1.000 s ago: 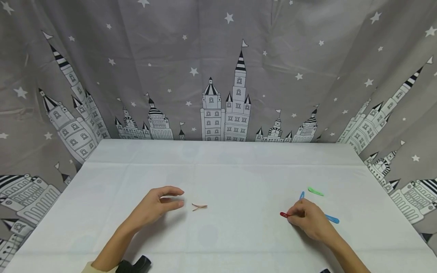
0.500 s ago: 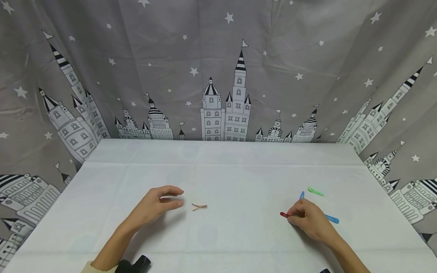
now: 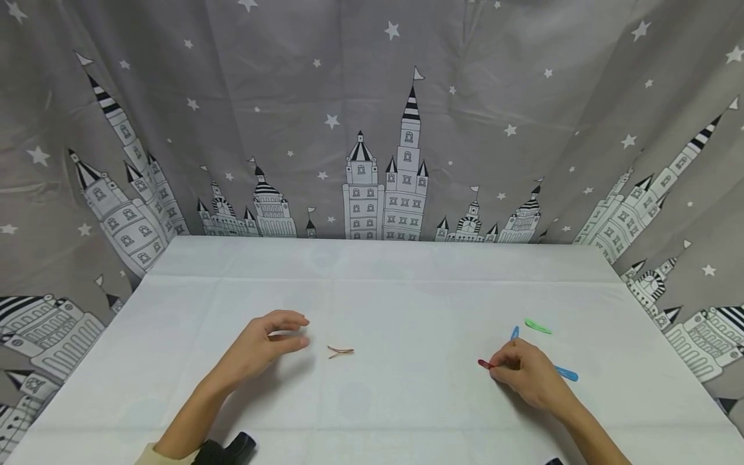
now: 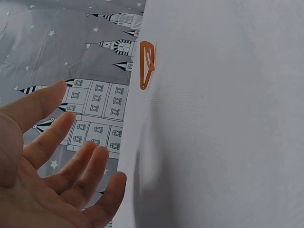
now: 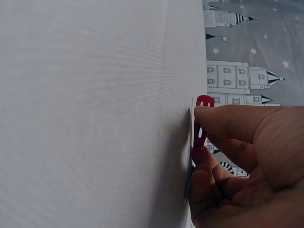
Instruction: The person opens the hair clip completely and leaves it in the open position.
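1. The right hand [image 3: 526, 374] pinches a red snap hair clip [image 3: 485, 364] with thumb and finger, close to the white tablecloth [image 3: 407, 400].
2. Blue hair clip parts [image 3: 566, 373] show at 2 sides of this hand (I cannot tell whether 1 clip or 2).
3. The left hand [image 3: 264, 345] is spread, near but apart from an orange snap hair clip [image 4: 142, 66].
4. Farther lies 1 green hair clip [image 3: 537, 326].
5. Behind hangs the grey castle-printed curtain [image 3: 279, 97].

Pale cream left cuff [image 3: 163, 456], rounded black wrist device [image 3: 234, 449], dark sliver [image 3: 554, 462] at right, perhaps another device
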Available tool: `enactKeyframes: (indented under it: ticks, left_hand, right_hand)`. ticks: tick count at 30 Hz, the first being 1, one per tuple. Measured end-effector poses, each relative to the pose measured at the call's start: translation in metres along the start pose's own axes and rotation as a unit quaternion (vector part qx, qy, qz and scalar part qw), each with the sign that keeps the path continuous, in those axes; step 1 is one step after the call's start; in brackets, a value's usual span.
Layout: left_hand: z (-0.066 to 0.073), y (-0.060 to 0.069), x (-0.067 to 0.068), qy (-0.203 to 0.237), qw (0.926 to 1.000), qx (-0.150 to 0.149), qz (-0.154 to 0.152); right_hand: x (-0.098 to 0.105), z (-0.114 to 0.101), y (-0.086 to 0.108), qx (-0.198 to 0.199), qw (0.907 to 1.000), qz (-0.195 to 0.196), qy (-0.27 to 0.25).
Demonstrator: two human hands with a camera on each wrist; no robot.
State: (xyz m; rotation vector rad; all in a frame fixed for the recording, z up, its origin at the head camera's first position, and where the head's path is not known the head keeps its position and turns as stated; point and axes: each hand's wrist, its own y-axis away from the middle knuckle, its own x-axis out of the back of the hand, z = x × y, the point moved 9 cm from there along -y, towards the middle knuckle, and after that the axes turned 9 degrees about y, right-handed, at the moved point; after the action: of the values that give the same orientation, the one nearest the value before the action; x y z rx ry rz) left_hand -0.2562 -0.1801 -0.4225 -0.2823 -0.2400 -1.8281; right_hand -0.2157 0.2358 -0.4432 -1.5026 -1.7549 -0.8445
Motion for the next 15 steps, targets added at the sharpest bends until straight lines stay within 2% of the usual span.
enactKeyframes:
  ticks: [10,15]
  left_hand:
    - [-0.0047,0.001,-0.0035,0.016,0.9992,0.031,-0.016]
    - [-0.0054,0.0016,-0.0038,0.022,0.9989,0.035,-0.02]
  right_hand:
    - [0.0031,-0.0017,0.0003,0.003,0.9997,0.012,-0.023]
    - [0.0076,-0.0093,-0.0001,0.026,0.9988,0.036,-0.018]
